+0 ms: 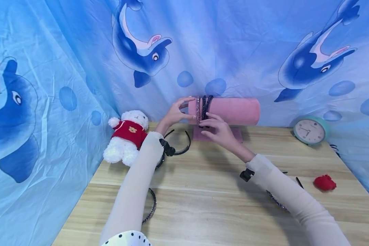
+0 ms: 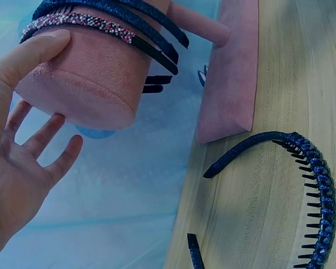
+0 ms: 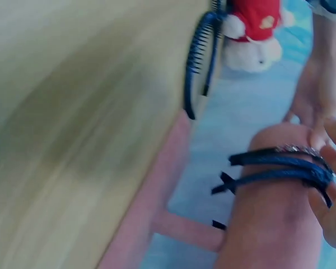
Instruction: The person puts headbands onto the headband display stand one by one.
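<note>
A pink, soft-looking cylindrical headband stand (image 1: 236, 111) carries several headbands near its left end: a multicoloured sparkly headband (image 2: 81, 21) outermost, with dark blue headbands (image 2: 123, 21) beside it. At that end is my left hand (image 1: 174, 113); its thumb rests on the cylinder beside the sparkly band, and the other fingers spread around the far side. From the front, my right hand (image 1: 219, 131) touches or nearly touches the dark bands with loosely bent fingers; exact contact is unclear. A toothed dark headband (image 2: 323, 207) lies on the table below the left wrist.
Left stands a white plush bear (image 1: 126, 138) in a red sweater. Another headband (image 1: 153, 205) lies near the left forearm, and one (image 1: 276, 201) is partly hidden under the right. A round clock (image 1: 310, 130) and a red fabric item (image 1: 325, 183) are on the right.
</note>
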Action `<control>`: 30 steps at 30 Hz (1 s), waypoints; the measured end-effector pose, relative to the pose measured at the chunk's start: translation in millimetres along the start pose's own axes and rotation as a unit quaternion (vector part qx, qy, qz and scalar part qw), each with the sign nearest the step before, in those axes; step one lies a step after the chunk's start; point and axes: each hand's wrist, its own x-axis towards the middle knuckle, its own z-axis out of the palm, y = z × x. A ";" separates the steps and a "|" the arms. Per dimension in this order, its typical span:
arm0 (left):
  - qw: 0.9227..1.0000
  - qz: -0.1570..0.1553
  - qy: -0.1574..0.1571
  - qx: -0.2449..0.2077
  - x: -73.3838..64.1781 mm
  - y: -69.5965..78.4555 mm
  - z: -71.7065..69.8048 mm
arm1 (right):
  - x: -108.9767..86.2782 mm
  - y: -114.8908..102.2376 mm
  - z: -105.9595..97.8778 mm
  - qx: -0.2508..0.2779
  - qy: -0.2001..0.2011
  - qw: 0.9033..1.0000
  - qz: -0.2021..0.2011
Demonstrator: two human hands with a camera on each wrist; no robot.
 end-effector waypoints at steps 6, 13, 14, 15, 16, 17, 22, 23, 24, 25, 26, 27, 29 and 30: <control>1.000 0.004 0.002 0.004 -0.6 -0.1 -0.8 | -3.2 -3.1 16.1 -0.006 0.050 0.999 -0.015; 1.000 0.012 0.012 -0.004 6.5 -13.4 1.1 | -6.9 -5.5 34.8 0.025 0.010 0.999 -0.040; 1.000 0.014 0.015 -0.003 8.2 -17.0 1.2 | -7.1 -4.0 38.7 0.033 -0.006 0.999 -0.039; 1.000 0.016 0.017 -0.002 9.8 -20.7 1.1 | -7.2 -2.1 42.8 0.040 -0.025 0.998 -0.035; 1.000 0.019 0.019 0.000 11.0 -23.3 0.9 | -7.0 -0.4 46.6 0.046 -0.046 0.997 -0.030; 1.000 0.021 0.020 0.003 12.1 -25.6 0.6 | -6.9 2.2 51.0 0.047 -0.069 0.996 -0.023; 0.999 0.026 0.020 0.012 13.6 -29.3 0.3 | -5.1 8.9 69.3 0.053 -0.209 0.976 0.021; 0.999 0.026 0.020 0.013 13.5 -29.2 0.3 | -4.6 9.7 72.4 0.055 -0.237 0.970 0.028; 0.999 0.025 0.020 0.015 13.4 -29.2 0.3 | -4.0 9.7 74.8 0.059 -0.263 0.962 0.037; 0.999 0.026 0.020 0.017 13.2 -29.0 0.4 | -3.5 10.1 77.4 0.058 -0.286 0.955 0.044; 0.999 0.025 0.020 0.018 13.2 -28.7 0.3 | -2.9 10.0 79.5 0.056 -0.307 0.949 0.052; 0.999 0.025 0.019 0.017 13.0 -28.1 0.4 | -2.4 10.4 81.6 0.051 -0.323 0.943 0.055; 1.000 0.020 0.017 0.015 12.0 -25.2 0.5 | -2.3 11.3 85.1 0.029 -0.343 0.937 0.054; 1.000 0.017 0.016 0.014 10.4 -21.8 0.3 | -2.7 11.8 86.3 0.017 -0.348 0.936 0.051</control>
